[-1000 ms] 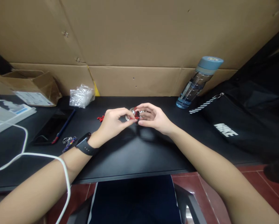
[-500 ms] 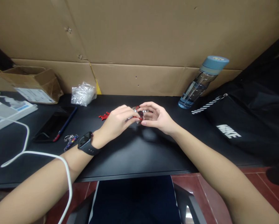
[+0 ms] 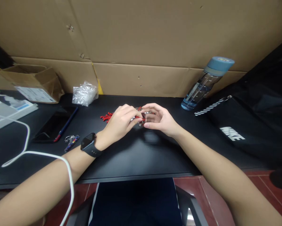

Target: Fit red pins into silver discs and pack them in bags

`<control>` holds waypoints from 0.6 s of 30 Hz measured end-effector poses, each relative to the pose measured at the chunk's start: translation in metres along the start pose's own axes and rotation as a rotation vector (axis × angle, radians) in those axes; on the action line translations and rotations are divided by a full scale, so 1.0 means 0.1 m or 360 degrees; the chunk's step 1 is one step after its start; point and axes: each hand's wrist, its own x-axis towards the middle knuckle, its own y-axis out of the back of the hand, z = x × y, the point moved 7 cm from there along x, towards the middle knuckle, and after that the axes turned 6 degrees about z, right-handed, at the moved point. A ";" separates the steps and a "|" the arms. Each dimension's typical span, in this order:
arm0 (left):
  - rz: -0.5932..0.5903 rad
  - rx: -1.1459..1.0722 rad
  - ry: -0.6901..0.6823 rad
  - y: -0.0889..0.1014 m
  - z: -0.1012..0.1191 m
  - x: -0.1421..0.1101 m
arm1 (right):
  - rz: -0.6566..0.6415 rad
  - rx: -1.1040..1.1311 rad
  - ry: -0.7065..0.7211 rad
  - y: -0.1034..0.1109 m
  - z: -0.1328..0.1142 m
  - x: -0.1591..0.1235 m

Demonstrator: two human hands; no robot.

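Observation:
Over the middle of the desk, my left hand (image 3: 123, 121) is closed, thumb and fingertips pinching a small red thing (image 3: 138, 117) whose kind I cannot make out. My right hand (image 3: 161, 121) curves its fingers and thumb around a small, shiny round object (image 3: 144, 117), see-through or silvery, with red bits about it. The fingers of both hands hide most of it. Left of my left hand, a bunch of thin red pieces (image 3: 106, 117), like string ends, lies on the black desk (image 3: 141, 157). A black watch (image 3: 90, 143) is on my left wrist.
Behind stands a cardboard wall (image 3: 136, 37). To the left are a box (image 3: 37, 81), clear plastic bags (image 3: 84, 94), a phone (image 3: 55, 125), a keyring (image 3: 71, 142) and a white cable (image 3: 49, 155) crossing my forearm. On the right are a water bottle (image 3: 202, 84) and black bag (image 3: 249, 125).
Both hands hold nearly the same pose around the round object. A little more of the red thing shows at my left fingertips. The view has shifted slightly.

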 end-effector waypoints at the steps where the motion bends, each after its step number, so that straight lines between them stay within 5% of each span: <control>1: -0.0012 0.0035 0.0032 -0.01 0.00 -0.01 | 0.0012 -0.0029 0.0017 0.00 0.00 0.00; 8: 0.0033 0.0002 0.0477 -0.05 -0.09 -0.05 | 0.0183 -0.0440 0.0308 -0.01 -0.09 -0.03; 18: 0.0075 -0.0369 0.0719 -0.15 -0.28 -0.09 | 0.0282 -0.0762 0.0514 -0.04 -0.18 -0.10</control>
